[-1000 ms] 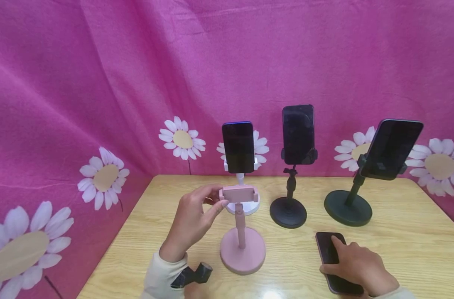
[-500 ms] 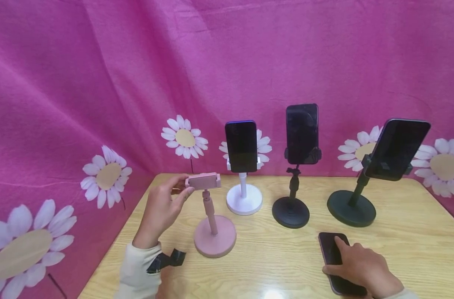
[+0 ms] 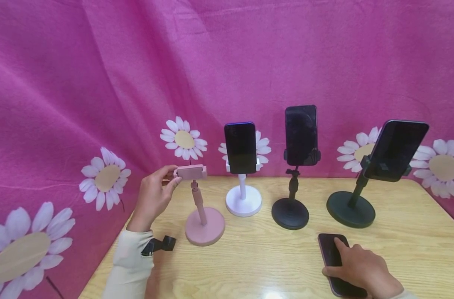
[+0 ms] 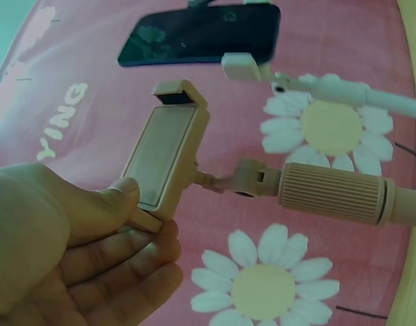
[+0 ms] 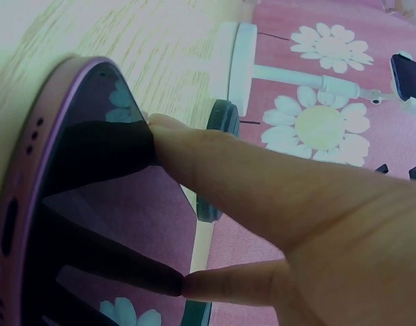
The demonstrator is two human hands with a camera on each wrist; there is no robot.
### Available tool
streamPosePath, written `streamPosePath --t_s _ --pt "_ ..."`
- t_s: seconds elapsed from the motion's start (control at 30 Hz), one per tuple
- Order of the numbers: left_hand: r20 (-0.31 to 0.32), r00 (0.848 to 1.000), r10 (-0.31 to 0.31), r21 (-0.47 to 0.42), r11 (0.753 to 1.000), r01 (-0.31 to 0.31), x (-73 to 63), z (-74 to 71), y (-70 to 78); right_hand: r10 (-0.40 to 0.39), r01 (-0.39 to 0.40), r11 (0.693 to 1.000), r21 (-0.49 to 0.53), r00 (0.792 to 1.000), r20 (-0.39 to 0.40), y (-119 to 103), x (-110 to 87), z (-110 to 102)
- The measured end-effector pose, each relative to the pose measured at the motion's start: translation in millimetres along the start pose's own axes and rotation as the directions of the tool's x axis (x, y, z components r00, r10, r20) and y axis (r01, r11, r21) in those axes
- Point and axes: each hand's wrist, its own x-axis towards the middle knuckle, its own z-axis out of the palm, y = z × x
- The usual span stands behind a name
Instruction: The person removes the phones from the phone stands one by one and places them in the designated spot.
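In the head view, my left hand (image 3: 154,195) pinches the end of the holder on a pink phone stand (image 3: 205,228), which stands upright at the left of the table. The left wrist view shows the thumb on the front of the holder (image 4: 160,153) and fingers behind it; nothing is clamped in it. My right hand (image 3: 365,265) rests over a dark-screened phone (image 3: 328,249) lying flat near the table's front right. Its index finger and thumb reach out straight. From the right wrist view, both digits touch the phone's screen (image 5: 140,224); the remaining fingers are hidden.
Behind stand a white stand (image 3: 245,201), a black stand (image 3: 290,214) and a dark green stand (image 3: 350,209), each holding a phone. The wooden table (image 3: 227,270) ends at a pink daisy-patterned cloth (image 3: 212,62).
The pink stand, held by my left hand, has moved left and back, away from in front of the white stand. My right hand has stayed on the phone.
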Motion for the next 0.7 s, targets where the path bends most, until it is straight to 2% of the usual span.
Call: streamPosePath --t_s 0.33,0.7 --pt "0.003 0.999 -0.045 0.024 0.999 0.045 15.5 0.4 -19.1 0.007 -0.007 1.0 0.002 1.0 0.006 -0.5 0.0 -0.6" --pt "-0.001 0.998 -0.058 0.041 0.997 0.058 27.4 4.7 -34.6 0.009 -0.009 1.0 -0.011 1.0 -0.004 -0.6 -0.5 0.2"
